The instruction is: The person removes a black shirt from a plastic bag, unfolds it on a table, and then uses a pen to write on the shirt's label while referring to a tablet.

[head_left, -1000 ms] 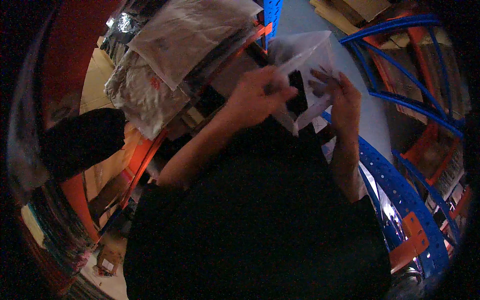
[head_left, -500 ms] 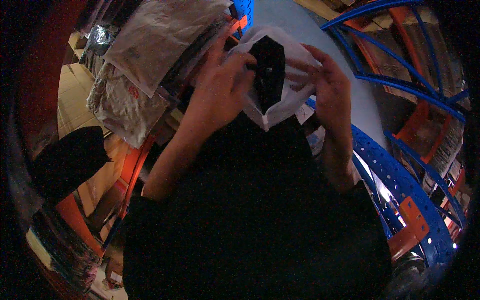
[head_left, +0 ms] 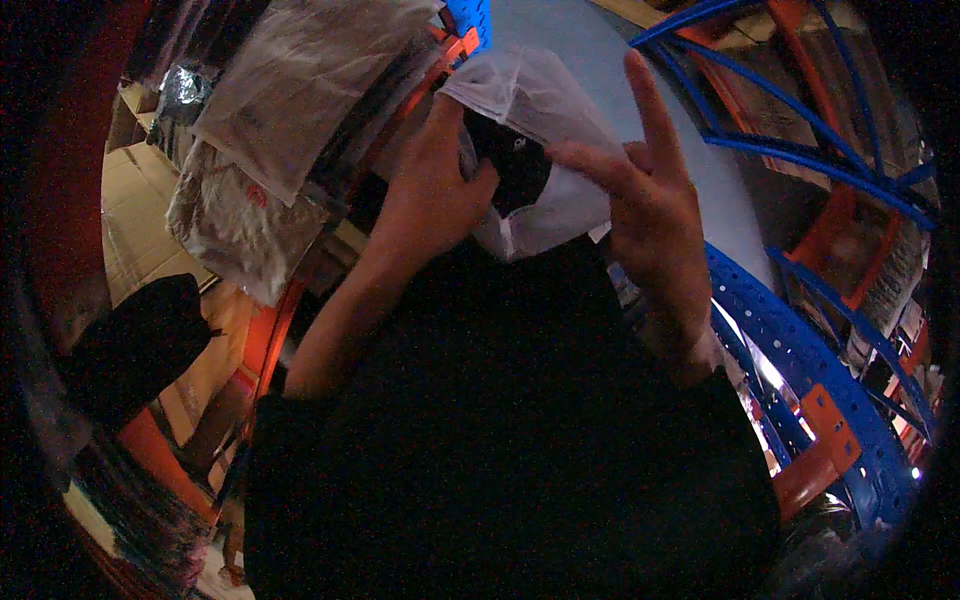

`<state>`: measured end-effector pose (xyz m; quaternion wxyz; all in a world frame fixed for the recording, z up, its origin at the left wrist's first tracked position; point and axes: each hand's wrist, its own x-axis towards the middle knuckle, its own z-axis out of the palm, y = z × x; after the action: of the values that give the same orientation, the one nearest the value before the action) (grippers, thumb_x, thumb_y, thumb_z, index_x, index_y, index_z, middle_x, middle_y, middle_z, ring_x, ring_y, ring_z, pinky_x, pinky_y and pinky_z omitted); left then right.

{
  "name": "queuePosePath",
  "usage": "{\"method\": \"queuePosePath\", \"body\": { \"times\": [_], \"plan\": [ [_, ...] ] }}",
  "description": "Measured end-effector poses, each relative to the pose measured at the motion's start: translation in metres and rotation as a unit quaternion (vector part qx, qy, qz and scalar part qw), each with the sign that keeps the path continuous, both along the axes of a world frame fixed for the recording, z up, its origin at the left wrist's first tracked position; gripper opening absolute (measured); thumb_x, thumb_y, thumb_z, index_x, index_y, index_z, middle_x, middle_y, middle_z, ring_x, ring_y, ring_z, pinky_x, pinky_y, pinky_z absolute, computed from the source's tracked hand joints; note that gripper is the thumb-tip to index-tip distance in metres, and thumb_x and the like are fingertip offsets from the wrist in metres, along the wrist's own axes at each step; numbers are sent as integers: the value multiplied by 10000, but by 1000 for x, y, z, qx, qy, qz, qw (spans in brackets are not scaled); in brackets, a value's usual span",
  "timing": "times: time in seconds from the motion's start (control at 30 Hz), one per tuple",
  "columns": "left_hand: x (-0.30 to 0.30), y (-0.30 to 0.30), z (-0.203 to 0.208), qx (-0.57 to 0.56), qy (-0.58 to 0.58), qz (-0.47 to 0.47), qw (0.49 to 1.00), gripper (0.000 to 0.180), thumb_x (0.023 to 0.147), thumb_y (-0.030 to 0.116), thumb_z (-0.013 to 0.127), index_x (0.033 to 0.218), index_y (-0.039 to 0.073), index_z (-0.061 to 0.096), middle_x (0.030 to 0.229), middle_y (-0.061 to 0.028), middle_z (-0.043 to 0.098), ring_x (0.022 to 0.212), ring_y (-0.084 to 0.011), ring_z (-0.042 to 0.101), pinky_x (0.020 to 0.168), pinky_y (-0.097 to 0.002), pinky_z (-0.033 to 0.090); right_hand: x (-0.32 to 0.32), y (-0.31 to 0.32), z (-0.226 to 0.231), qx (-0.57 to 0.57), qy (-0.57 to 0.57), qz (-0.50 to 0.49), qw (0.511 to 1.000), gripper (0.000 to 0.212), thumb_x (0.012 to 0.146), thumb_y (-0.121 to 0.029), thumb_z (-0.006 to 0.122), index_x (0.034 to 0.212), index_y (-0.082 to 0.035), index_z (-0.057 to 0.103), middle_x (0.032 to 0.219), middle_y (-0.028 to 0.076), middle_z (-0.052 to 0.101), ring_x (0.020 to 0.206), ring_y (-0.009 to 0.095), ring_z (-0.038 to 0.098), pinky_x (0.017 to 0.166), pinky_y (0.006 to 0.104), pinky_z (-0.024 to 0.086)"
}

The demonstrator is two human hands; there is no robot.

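A translucent white plastic bag (head_left: 570, 195) hangs in front of my chest with its mouth gaping. Inside it shows a black item (head_left: 522, 170) with a small light spot; its kind is too dark to make out. My left hand (head_left: 435, 185) grips the bag's left edge between thumb and fingers. On the other side, my right hand (head_left: 655, 190) has its fingers apart, one pointing up and another reaching toward the bag's opening. Nothing shows in its grasp.
At left, packed bags (head_left: 310, 90) lie on a shelf with an orange beam (head_left: 268, 335), above cardboard (head_left: 145, 205). Blue rack uprights (head_left: 790, 330) and orange beams (head_left: 825, 435) stand close on the right. A grey floor (head_left: 600, 50) stretches ahead.
My right hand has let go of the bag's right edge and spread its fingers. The bag's mouth has narrowed, covering more of the black item. My left hand keeps hold.
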<state>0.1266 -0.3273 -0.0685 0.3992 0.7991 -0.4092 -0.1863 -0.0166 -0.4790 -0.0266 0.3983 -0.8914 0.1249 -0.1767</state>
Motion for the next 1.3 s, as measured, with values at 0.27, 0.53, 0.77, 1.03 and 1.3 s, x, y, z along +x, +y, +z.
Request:
{"method": "queuePosePath", "body": {
  "times": [0.27,0.53,0.77,1.03,1.3],
  "plan": [
    [1,-4,25,-61,-1,-17,998,486,717,21,599,1194,19,507,1100,-252,583,1117,-423,529,946,-453,427,13,4,-22,-145,160,30,976,398,776,-54,613,1166,-128,644,1456,199,368,1176,371,539,966,402,456],
    [11,9,13,70,-93,-6,993,280,736,82,590,1001,18,656,1111,-273,567,1077,-421,545,967,-457,428,27,6,-11,-55,239,78,966,182,778,-96,640,957,-64,631,1140,178,597,1040,365,582,875,438,475],
    [21,7,21,86,-80,34,992,341,726,134,603,1038,1,633,1130,-266,556,1070,-434,541,964,-476,429,5,2,8,-94,164,92,978,160,752,-47,638,910,-73,638,1111,138,616,1009,368,591,860,431,477],
    [23,3,31,93,-83,-7,992,423,716,90,575,1129,-1,590,1181,-284,532,1143,-453,489,996,-476,403,3,-1,16,-24,163,82,983,174,723,18,629,875,-67,638,1041,142,612,947,353,606,826,426,487],
    [26,4,29,49,66,-88,993,562,708,57,610,1259,-12,523,1264,-267,520,1231,-400,471,1047,-407,372,11,-7,9,-55,182,99,977,209,808,-213,640,900,-28,673,971,164,616,906,360,616,799,439,474]
  ]
}}
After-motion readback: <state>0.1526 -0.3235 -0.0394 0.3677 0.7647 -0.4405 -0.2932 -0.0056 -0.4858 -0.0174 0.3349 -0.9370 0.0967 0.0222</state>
